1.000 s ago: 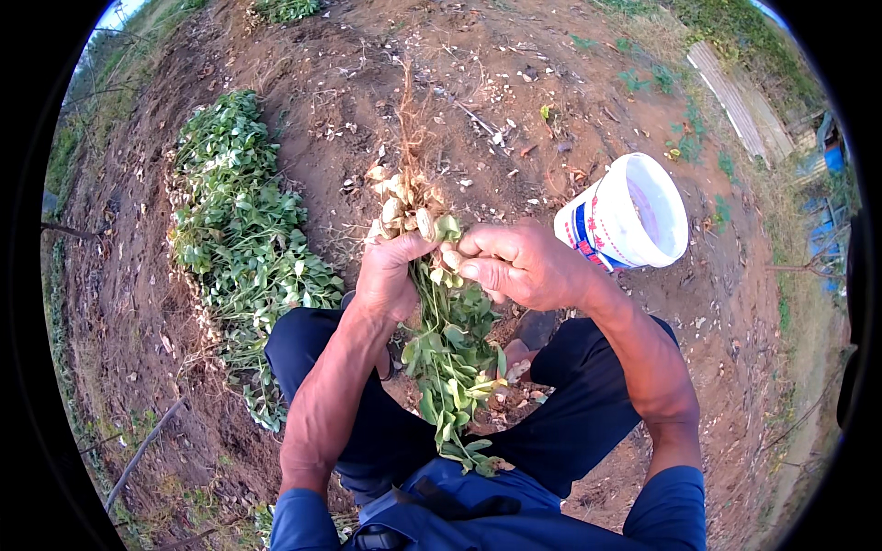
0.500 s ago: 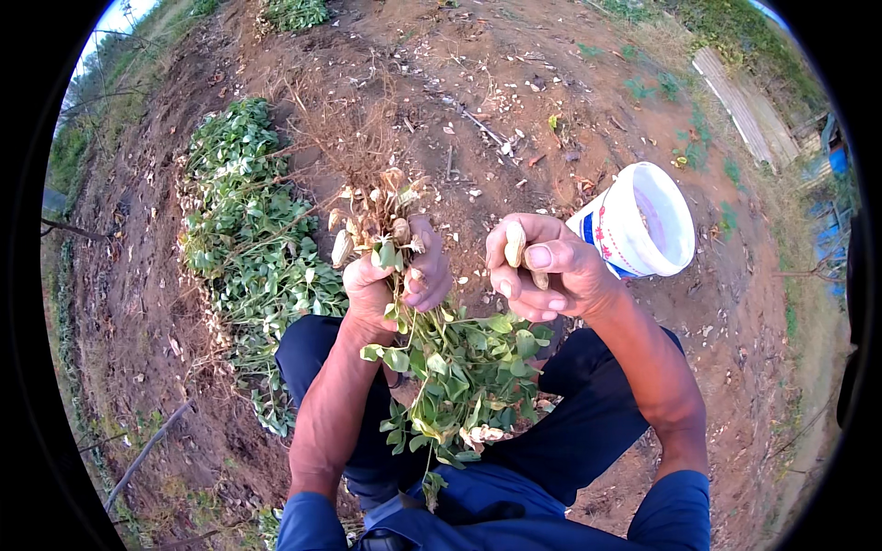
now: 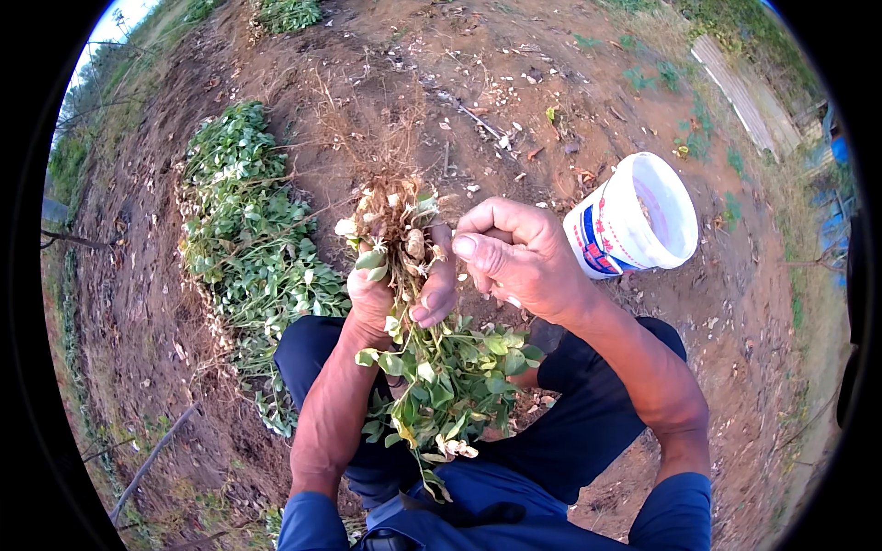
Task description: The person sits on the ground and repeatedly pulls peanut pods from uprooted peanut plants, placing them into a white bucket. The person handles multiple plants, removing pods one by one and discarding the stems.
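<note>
My left hand point(image 3: 404, 280) is closed round the stems of an uprooted peanut plant point(image 3: 450, 376), held upside down. Its leafy end hangs between my knees, and the root end with several pale pods point(image 3: 415, 243) sticks up above my fist. Close beside those pods, on the right, is my right hand point(image 3: 528, 257), its thumb and forefinger brought together and the other fingers curled in. Peanuts showed in this hand a moment earlier; the curled fingers now hide them.
To the right stands a white bucket point(image 3: 595, 220) with blue and red print, its mouth tilted toward me. A long heap of pulled peanut plants point(image 3: 243, 202) lies on the left. Dry twigs and leaf scraps are scattered over the brown soil point(image 3: 514, 55). A corrugated sheet point(image 3: 735, 87) lies far right.
My right hand has moved left to the root end and turned, so the peanuts in it no longer show. The plant in my left hand has turned, showing other pods.
</note>
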### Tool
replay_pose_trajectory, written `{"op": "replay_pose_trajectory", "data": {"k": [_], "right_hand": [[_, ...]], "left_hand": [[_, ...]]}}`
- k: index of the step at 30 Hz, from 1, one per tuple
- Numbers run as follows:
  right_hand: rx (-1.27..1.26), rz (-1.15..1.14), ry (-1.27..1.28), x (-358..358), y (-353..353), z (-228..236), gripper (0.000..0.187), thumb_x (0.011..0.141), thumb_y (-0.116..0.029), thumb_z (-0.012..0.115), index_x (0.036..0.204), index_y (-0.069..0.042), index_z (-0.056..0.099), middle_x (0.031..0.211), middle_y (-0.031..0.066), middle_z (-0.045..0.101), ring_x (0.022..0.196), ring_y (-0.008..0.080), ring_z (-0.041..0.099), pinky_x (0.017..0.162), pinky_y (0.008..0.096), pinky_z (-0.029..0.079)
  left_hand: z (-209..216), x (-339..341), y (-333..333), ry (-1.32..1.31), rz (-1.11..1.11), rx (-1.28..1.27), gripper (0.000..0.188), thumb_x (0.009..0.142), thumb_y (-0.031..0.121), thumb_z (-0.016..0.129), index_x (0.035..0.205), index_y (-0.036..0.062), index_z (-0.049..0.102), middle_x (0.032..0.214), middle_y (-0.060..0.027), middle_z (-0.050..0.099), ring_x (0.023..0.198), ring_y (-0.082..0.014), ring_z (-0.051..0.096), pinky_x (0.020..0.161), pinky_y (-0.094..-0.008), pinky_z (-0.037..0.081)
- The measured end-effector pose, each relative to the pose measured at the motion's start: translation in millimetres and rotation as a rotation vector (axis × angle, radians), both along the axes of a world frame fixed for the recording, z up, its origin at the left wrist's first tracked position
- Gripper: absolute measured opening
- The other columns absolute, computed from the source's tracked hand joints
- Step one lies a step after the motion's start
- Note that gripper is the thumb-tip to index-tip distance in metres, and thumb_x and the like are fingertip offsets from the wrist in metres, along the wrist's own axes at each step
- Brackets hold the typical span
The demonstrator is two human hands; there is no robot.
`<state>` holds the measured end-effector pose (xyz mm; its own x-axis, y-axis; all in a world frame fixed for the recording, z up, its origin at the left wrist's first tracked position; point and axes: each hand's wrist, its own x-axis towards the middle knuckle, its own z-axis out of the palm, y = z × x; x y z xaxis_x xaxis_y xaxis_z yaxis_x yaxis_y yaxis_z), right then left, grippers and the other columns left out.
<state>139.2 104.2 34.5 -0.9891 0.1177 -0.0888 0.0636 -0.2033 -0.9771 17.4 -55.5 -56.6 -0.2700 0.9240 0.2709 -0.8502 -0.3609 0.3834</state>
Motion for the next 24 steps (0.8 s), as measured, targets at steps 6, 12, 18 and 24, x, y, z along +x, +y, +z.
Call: {"op": "replay_pose_trajectory", "data": {"k": [6, 12, 18, 24], "right_hand": [[0.325, -0.073, 0.008, -0.9, -14.7, 12.8, 0.020, 0.097, -0.014, 0.073, 0.106, 0.002, 0.066, 0.081, 0.0068, 0.072, 0.072, 0.0093, 0.070, 0.061, 0.0262, 0.053], [0.544, -0.104, 0.006, -0.9, -13.3, 12.0, 0.019, 0.093, -0.010, 0.075, 0.105, 0.000, 0.065, 0.073, 0.0070, 0.071, 0.070, 0.0103, 0.071, 0.061, 0.0298, 0.053], [0.819, -0.071, 0.084, -0.6, 5.3, 2.7, 0.023, 0.094, -0.020, 0.076, 0.095, -0.001, 0.063, 0.069, 0.0050, 0.068, 0.062, 0.0102, 0.065, 0.055, 0.0294, 0.048], [0.028, 0.211, -0.220, 0.2, 22.6, -3.5, 0.026, 0.096, -0.026, 0.073, 0.096, -0.002, 0.062, 0.066, 0.0024, 0.061, 0.050, 0.0041, 0.048, 0.045, 0.0207, 0.034]], "left_hand": [[-3.2, 12.0, -3.0, 0.030, 0.082, -0.267, 0.090, 0.080, 0.074, 0.071, 0.132, 0.0015, 0.057, 0.071, -0.0139, 0.061, 0.050, -0.0196, 0.055, 0.044, -0.0316, 0.044], [-9.2, 14.4, -2.1, 0.266, 0.194, -0.513, 0.090, 0.080, 0.078, 0.068, 0.127, 0.0019, 0.060, 0.084, -0.0104, 0.066, 0.053, -0.0175, 0.057, 0.047, -0.0312, 0.045], [4.9, 17.7, 7.3, 0.398, 0.327, -0.673, 0.077, 0.085, 0.071, 0.068, 0.116, 0.0004, 0.063, 0.080, -0.0097, 0.066, 0.055, -0.0172, 0.059, 0.049, -0.0299, 0.047], [-0.6, 11.1, 1.7, 0.243, 0.297, -0.619, 0.073, 0.083, 0.071, 0.071, 0.108, 0.0031, 0.064, 0.074, -0.0069, 0.063, 0.053, -0.0165, 0.058, 0.046, -0.0304, 0.046]]}}
